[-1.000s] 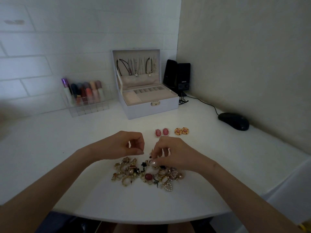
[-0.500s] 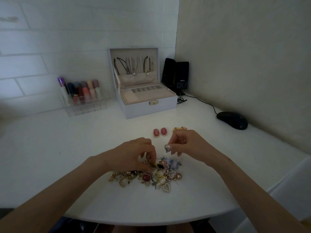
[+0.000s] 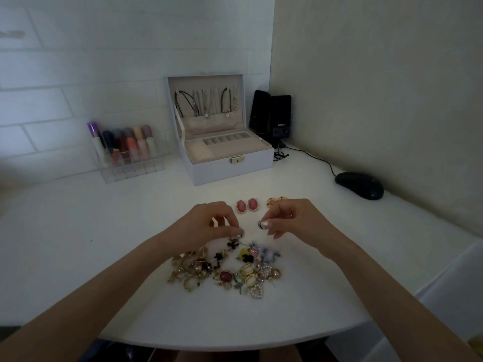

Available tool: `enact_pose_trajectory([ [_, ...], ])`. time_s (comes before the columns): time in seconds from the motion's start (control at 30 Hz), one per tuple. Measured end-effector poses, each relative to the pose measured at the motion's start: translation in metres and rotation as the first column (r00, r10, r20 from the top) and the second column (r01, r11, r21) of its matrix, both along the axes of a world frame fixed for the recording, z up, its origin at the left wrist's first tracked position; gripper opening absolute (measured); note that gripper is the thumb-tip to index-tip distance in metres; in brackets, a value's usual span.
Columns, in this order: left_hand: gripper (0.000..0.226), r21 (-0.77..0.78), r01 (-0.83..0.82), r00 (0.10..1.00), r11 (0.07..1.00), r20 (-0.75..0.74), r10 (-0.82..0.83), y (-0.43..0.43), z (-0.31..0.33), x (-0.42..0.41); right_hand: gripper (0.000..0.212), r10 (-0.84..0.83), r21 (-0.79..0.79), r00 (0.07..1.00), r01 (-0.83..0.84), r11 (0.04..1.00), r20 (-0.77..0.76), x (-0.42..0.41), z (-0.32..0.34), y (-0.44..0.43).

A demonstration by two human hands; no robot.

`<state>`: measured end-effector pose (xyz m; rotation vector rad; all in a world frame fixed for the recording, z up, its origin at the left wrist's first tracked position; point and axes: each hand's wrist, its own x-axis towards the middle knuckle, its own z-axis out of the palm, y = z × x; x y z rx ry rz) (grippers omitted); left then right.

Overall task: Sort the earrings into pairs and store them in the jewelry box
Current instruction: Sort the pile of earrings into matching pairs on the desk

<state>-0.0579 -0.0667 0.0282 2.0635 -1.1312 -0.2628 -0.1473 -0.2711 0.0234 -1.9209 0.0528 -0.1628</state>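
Observation:
A heap of mixed earrings (image 3: pixel 224 270) lies on the white table (image 3: pixel 104 244) in front of me. My left hand (image 3: pixel 209 226) pinches a small gold earring (image 3: pixel 238 234) just above the heap's far edge, with a dark dangling piece under it. My right hand (image 3: pixel 292 220) pinches a small silver-and-gold earring (image 3: pixel 260 224) beside it. Two pink oval earrings (image 3: pixel 247 205) lie side by side beyond the hands. An orange pair (image 3: pixel 274 201) lies to their right, partly hidden by my right hand. The open jewelry box (image 3: pixel 235 165) stands at the back.
A clear organiser with lipsticks (image 3: pixel 128 152) stands left of the box. Black speakers (image 3: pixel 271 116) sit in the corner, and a black mouse (image 3: pixel 359 185) with its cable lies at the right by the wall. The table's rounded front edge is close to me.
Both hands have risen from the heap. My right hand lifted a small earring up and to the right; my left hand moved right and picked one from the heap's far edge.

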Motion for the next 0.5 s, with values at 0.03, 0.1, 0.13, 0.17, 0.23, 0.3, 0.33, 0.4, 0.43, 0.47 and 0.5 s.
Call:
enact_pose_trajectory([
  [0.03,0.011,-0.02,-0.02,0.998,1.0,-0.053,0.019,-0.002,0.001,0.0,0.012,-0.003,0.023,1.0,0.003,1.0,-0.006,0.0,0.0,-0.001],
  [0.1,0.011,-0.048,-0.046,0.99,0.998,-0.137,0.039,-0.008,0.002,-0.001,0.012,0.008,0.068,1.0,-0.007,0.998,-0.02,-0.001,0.0,-0.003],
  [0.13,0.012,-0.049,-0.058,0.986,0.997,-0.161,0.049,-0.011,0.003,0.0,0.012,0.014,0.084,1.0,-0.012,0.996,-0.025,-0.002,0.001,-0.004],
  [0.17,0.013,-0.036,-0.069,0.981,0.997,-0.182,0.061,-0.013,0.003,0.001,0.012,0.017,0.094,0.999,-0.014,0.995,-0.027,-0.002,0.001,-0.005],
  [0.23,0.015,0.018,-0.073,0.973,0.997,-0.218,0.075,-0.016,0.003,0.003,0.013,0.016,0.099,0.999,-0.012,0.995,-0.031,-0.004,0.002,-0.007],
  [0.3,0.015,0.049,-0.048,0.963,0.998,-0.263,0.059,-0.017,0.002,0.003,0.012,0.013,0.102,0.999,-0.009,0.995,-0.036,-0.005,0.002,-0.01],
  [0.33,0.015,0.053,-0.04,0.959,0.998,-0.278,0.053,-0.016,0.001,0.003,0.011,0.014,0.101,0.999,-0.009,0.995,-0.04,-0.006,0.001,-0.011],
  [0.4,0.015,0.063,-0.044,0.96,0.997,-0.273,0.06,-0.015,-0.001,0.003,0.009,0.011,0.085,0.999,-0.006,0.996,-0.049,-0.006,0.0,-0.014],
  [0.43,0.014,0.07,-0.05,0.964,0.996,-0.259,0.066,-0.015,-0.001,0.003,0.008,0.002,0.069,0.999,0.001,0.998,-0.053,-0.006,-0.001,-0.014],
  [0.47,0.014,0.073,-0.057,0.968,0.996,-0.241,0.074,-0.015,-0.001,0.004,0.008,-0.009,0.054,0.998,0.012,0.998,-0.054,-0.006,-0.001,-0.015],
  [0.5,0.013,0.073,-0.066,0.972,0.995,-0.22,0.081,-0.016,-0.001,0.004,0.007,-0.02,0.043,0.998,0.022,0.999,-0.052,-0.006,-0.002,-0.016],
])
